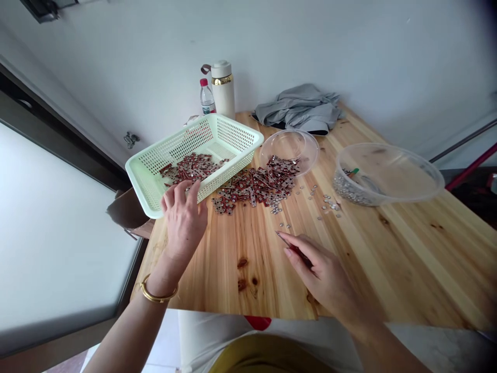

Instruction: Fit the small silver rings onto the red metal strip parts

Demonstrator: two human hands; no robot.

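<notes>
My left hand [183,217] reaches over the near rim of a pale green plastic basket [233,133], fingers spread above the small red-brown flat parts [190,167] inside it. It holds nothing that I can see. My right hand [320,269] rests on the wooden table [388,259], pinching thin tweezers [285,241] that point at tiny silver pieces [287,226]. A heap of the same red-brown parts [256,186] lies on the table between the basket and a tipped clear bowl [289,147].
A larger clear bowl [388,173] holding several small silver pieces stands at the right. A grey cloth [298,109], a white flask [223,88] and a water bottle [207,98] sit at the back by the wall. Loose silver bits [328,203] are scattered mid-table.
</notes>
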